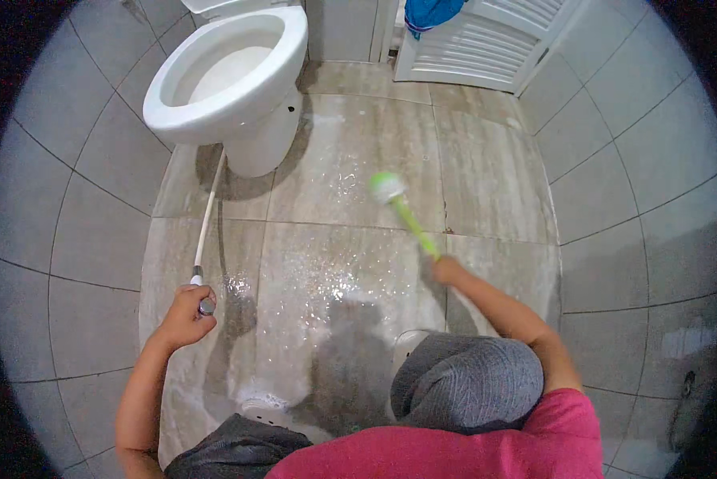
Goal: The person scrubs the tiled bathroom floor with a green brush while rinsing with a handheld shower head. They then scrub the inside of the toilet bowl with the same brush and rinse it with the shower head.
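My left hand (186, 317) is closed around a bidet sprayer (206, 306) with a round metallic end. From it a pale hose (208, 219) runs up to the base of the white toilet (222, 116). On the right, my right hand (448, 271) grips the lower end of a scrubbing brush (414, 227) with a lime-green handle. Its rounded green and white head (386, 187) is over the floor tiles, smeared by motion; whether the bristles touch the floor I cannot tell. Wet, glinting patches and some foam lie on the tiled floor (334, 275) between my hands.
Grey tiled walls (614, 207) close in on both sides. A white louvred door (478, 52) stands at the far right, with a blue cloth (430, 14) hanging by it. My knee in grey trousers (474, 379) is near my right forearm, and a pale shoe (406, 347) shows beside it.
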`<action>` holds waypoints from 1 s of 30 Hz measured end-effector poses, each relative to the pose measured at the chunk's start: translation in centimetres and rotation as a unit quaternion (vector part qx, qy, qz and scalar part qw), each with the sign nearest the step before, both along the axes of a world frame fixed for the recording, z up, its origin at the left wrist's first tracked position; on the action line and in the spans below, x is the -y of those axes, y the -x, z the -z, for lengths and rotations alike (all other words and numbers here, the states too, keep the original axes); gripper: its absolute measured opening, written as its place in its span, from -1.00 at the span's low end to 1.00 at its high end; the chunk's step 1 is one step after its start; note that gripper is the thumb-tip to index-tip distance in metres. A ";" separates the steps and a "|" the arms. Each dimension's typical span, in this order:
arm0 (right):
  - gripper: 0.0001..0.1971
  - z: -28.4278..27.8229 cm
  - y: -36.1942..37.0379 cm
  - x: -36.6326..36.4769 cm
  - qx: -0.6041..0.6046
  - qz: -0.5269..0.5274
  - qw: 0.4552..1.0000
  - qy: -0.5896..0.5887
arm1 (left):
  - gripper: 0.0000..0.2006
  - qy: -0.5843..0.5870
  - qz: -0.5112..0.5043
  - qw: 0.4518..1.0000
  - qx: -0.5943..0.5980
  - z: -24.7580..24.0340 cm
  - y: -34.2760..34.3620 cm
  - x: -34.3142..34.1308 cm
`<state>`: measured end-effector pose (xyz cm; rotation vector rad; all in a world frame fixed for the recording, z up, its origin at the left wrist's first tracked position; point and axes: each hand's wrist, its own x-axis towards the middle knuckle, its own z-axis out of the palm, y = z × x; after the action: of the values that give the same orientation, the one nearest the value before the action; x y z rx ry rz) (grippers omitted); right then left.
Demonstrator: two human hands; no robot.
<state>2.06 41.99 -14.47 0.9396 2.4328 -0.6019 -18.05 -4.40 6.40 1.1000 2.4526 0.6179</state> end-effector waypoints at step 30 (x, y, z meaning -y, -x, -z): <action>-0.44 -4.5 5.0 -3.5 -0.035 0.125 0.985 0.113 | -0.73 0.008 0.075 0.997 -0.017 -0.8 0.8 -2.2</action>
<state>-2.93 45.52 -10.00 1.1518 2.2606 -0.9910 -18.87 -2.22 7.23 1.2829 2.3716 0.5359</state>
